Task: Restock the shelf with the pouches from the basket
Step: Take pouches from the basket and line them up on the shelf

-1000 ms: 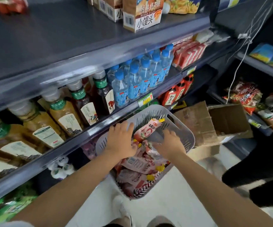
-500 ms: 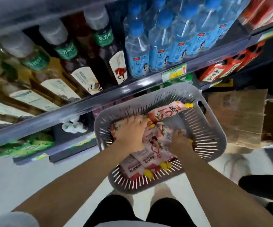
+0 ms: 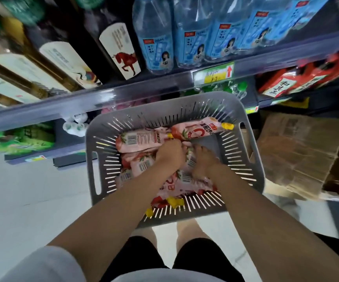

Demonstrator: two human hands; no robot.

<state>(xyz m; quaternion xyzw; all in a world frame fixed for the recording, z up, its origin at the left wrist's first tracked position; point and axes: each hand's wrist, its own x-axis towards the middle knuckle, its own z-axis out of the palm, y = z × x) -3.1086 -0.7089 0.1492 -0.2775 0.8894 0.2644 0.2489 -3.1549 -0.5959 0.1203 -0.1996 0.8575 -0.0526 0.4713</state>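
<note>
Head view looks down on a grey slotted basket [image 3: 185, 106], with both hands inside it among pink pouches [image 3: 144, 165] that have yellow caps. On the left hand [image 3: 169, 154], the fingers are curled around the capped end of one pouch [image 3: 140, 140] lying toward the basket's far left corner. At the basket's middle the right hand [image 3: 204, 162] digs into the pile, fingers bent downward and buried (whether they hold anything, I cannot tell). A second pouch [image 3: 197, 132] leans along the basket's far wall. Just beyond the basket runs the shelf edge [image 3: 123, 94] with a yellow price label [image 3: 213, 73]; water bottles [image 3: 158, 37] stand above it. Cardboard [image 3: 299, 155] lies right of the basket.
</note>
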